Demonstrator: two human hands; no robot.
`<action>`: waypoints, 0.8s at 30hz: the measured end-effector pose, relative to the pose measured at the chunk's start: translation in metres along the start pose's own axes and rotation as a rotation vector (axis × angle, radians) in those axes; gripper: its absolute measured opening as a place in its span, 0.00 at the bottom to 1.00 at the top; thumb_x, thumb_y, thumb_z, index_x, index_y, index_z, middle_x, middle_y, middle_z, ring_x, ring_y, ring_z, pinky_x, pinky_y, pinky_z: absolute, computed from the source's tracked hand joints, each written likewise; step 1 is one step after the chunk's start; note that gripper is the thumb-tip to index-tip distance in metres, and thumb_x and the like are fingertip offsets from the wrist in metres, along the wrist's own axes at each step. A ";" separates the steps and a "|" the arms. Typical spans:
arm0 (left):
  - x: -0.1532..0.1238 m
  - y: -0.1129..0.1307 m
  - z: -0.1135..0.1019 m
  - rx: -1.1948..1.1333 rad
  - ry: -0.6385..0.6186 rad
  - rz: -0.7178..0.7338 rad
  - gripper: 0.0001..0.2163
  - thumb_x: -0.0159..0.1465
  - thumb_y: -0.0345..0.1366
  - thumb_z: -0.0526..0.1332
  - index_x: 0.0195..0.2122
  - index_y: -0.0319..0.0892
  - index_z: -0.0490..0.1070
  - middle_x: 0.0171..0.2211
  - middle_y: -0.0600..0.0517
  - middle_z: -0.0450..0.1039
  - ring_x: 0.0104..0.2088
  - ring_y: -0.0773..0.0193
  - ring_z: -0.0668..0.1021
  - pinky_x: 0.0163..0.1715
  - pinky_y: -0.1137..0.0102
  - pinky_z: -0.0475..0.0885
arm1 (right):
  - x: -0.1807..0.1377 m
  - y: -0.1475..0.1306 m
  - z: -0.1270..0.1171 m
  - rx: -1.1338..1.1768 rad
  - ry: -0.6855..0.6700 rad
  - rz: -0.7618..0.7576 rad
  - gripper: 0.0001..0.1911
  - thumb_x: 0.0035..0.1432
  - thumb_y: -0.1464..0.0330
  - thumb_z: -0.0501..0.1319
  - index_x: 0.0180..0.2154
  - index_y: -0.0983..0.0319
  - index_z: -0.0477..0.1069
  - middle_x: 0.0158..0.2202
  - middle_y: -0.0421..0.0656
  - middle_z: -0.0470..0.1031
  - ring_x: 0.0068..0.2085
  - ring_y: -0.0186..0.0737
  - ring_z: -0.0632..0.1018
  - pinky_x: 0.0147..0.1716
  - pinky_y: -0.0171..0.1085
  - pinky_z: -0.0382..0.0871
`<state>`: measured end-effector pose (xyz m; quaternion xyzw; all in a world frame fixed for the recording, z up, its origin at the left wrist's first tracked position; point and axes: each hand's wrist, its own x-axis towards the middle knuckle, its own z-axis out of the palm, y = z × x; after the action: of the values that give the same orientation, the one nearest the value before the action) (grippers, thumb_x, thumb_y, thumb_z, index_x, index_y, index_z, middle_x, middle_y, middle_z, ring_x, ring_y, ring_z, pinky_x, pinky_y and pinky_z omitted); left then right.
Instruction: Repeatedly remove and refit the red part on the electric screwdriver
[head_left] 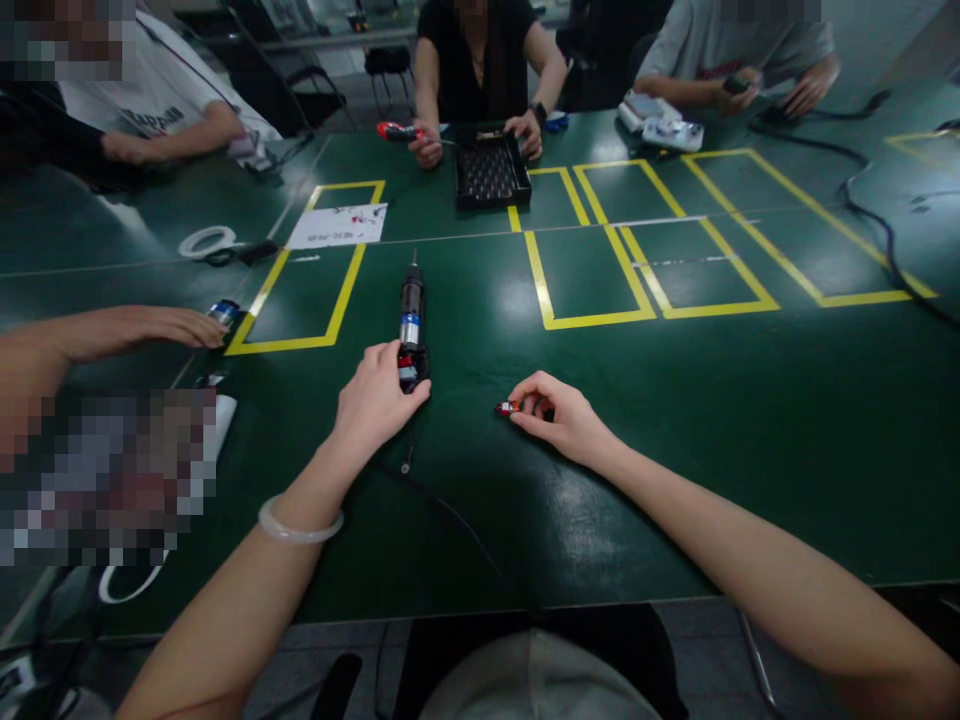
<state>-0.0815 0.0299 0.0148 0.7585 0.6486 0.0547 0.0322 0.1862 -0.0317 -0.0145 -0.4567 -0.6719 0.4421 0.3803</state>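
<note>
An electric screwdriver [412,310] lies on the green table, its bit toward the far side. Part of its inside shows, with a silver and blue cylinder and a red part. My left hand [377,392], with a pale bracelet at the wrist, is closed around the rear of the screwdriver. A black cable [457,515] runs on the table behind it, and a small round end [406,467] lies near my thumb. To the right, my right hand [555,412] pinches a small red, white and orange part [508,408] just above or at the table; which one I cannot tell.
Yellow tape outlines [592,322] mark the green table [750,420]. Across from me, a person holds a red screwdriver [397,131] beside a black tray [491,203]. At left, another person's hand [176,325] touches a blue and silver part [223,312]. A white sheet [337,227] and tape roll [206,241] lie beyond.
</note>
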 end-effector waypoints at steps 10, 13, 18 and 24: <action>-0.040 0.062 0.009 -0.114 -0.002 0.321 0.33 0.63 0.44 0.60 0.67 0.39 0.53 0.59 0.39 0.63 0.55 0.46 0.73 0.51 0.57 0.73 | -0.003 -0.002 -0.004 -0.226 0.038 -0.174 0.02 0.62 0.72 0.60 0.37 0.60 0.67 0.38 0.42 0.69 0.34 0.34 0.72 0.33 0.34 0.67; -0.047 0.068 0.009 -0.150 -0.025 0.358 0.33 0.63 0.44 0.59 0.67 0.39 0.52 0.60 0.38 0.63 0.56 0.46 0.72 0.52 0.56 0.72 | -0.004 -0.005 -0.004 -0.294 0.008 -0.188 0.02 0.63 0.72 0.59 0.37 0.60 0.67 0.39 0.42 0.68 0.35 0.35 0.72 0.35 0.35 0.67; -0.052 0.072 0.009 -0.179 -0.056 0.380 0.32 0.64 0.44 0.59 0.67 0.40 0.53 0.60 0.39 0.62 0.57 0.47 0.72 0.53 0.55 0.72 | -0.004 -0.002 0.001 -0.353 -0.020 -0.207 0.03 0.64 0.72 0.59 0.38 0.59 0.69 0.41 0.43 0.69 0.39 0.37 0.74 0.38 0.35 0.68; -0.052 0.073 0.007 -0.161 -0.068 0.397 0.32 0.64 0.43 0.58 0.67 0.40 0.53 0.60 0.38 0.63 0.55 0.47 0.72 0.51 0.55 0.73 | -0.004 0.004 0.003 -0.373 0.017 -0.233 0.03 0.64 0.70 0.60 0.38 0.59 0.73 0.41 0.45 0.71 0.44 0.40 0.75 0.42 0.37 0.70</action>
<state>-0.0169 -0.0326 0.0142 0.8678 0.4784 0.0861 0.1032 0.1856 -0.0358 -0.0192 -0.4421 -0.7869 0.2595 0.3435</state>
